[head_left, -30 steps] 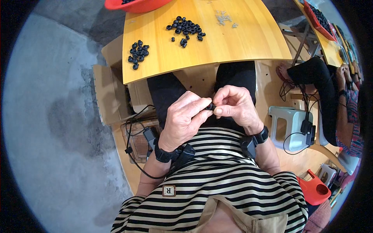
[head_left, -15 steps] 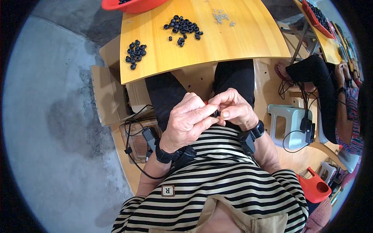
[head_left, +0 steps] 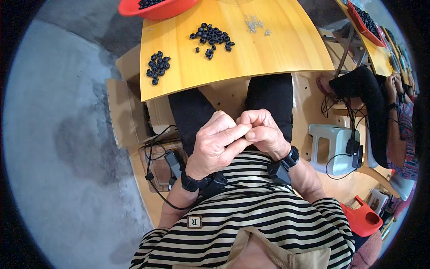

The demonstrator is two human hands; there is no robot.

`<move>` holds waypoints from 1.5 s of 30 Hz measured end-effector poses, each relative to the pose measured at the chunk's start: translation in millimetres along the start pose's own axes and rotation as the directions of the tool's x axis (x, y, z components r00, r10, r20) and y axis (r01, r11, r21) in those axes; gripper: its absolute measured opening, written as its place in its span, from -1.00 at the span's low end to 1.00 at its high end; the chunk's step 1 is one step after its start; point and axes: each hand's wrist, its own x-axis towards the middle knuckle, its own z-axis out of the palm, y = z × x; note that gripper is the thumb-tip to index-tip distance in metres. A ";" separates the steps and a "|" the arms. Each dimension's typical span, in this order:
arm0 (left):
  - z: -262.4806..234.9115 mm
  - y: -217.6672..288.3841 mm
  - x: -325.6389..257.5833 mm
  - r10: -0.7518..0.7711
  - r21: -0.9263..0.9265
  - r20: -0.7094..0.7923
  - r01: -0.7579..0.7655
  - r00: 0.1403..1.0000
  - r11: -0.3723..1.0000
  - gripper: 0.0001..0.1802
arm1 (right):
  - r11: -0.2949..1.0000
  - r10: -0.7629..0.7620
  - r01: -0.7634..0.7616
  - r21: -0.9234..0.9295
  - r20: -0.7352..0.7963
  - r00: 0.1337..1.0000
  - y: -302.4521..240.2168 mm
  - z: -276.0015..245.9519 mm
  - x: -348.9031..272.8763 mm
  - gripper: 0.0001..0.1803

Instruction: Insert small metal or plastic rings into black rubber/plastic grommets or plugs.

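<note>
My left hand [head_left: 212,144] and my right hand [head_left: 265,133] meet over my lap, fingertips pressed together. Both are closed in a pinch. Between them is the small black part seen a moment ago; my fingers now cover it. Beyond my knees, on the yellow wooden table [head_left: 264,49], lies a loose pile of small black ring-like parts [head_left: 210,36]. A smaller cluster of black round parts [head_left: 157,67] sits near the table's left edge. Farther right are tiny clear pieces [head_left: 254,23] in a scattered heap.
A red basin [head_left: 165,10] with black parts stands at the table's far left. Below that side is an open cardboard box [head_left: 123,112]. Right of me are a pale plastic stool [head_left: 333,150], cables and a seated person [head_left: 398,130]. A red tray [head_left: 369,27] holds more black parts.
The black part showing between my fingertips is now covered by them. My right hand has shifted slightly left and its fingers have drawn in. The table sits slightly lower in view.
</note>
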 end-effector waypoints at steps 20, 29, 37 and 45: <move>0.3 -8.4 -4.8 -0.033 0.030 0.085 0.030 0.996 0.999 -0.74 | 0.939 0.327 -0.339 0.061 0.152 0.933 -6.7 -13.3 3.5 -0.78; -0.1 -5.6 -2.4 -0.093 0.006 0.092 0.092 0.991 0.996 -0.67 | 0.992 0.118 -0.114 -0.053 0.082 0.990 -1.5 -11.6 3.7 -0.78; -0.9 -7.8 -4.4 -0.115 0.026 0.116 0.112 0.987 0.993 -0.70 | 0.997 0.083 -0.083 0.000 0.022 0.996 2.8 -6.1 0.0 -0.77; 1.5 -12.7 -7.5 -0.130 -0.005 0.077 0.130 0.989 0.991 -0.68 | 0.990 0.120 -0.120 0.076 -0.006 0.993 3.5 -1.5 1.6 -0.75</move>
